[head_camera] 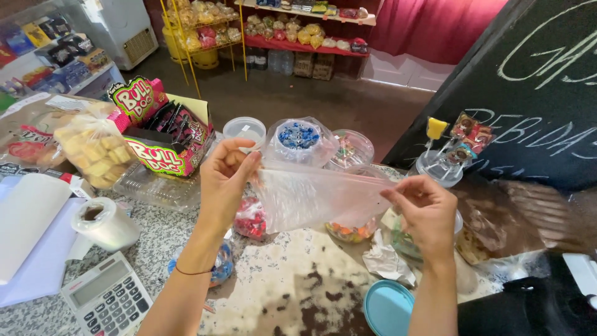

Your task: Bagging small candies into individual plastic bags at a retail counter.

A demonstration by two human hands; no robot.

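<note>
Bag (314,196), clear plastic, stretched above speckled surface (292,274); left hand (225,180) pinches one top corner, right hand (423,211) pinches the other; candy jars (300,140) just behind; calculator (107,297) lower left.

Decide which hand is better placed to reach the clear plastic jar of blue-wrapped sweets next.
Probably the left hand. It pinches the clear plastic bag just below and beside the jar of blue-wrapped sweets. The right hand grips the bag's other end, farther from the jar.

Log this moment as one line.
left hand: pinching clear plastic bag | right hand: pinching other edge | bag: stretched above speckled stone counter
</note>
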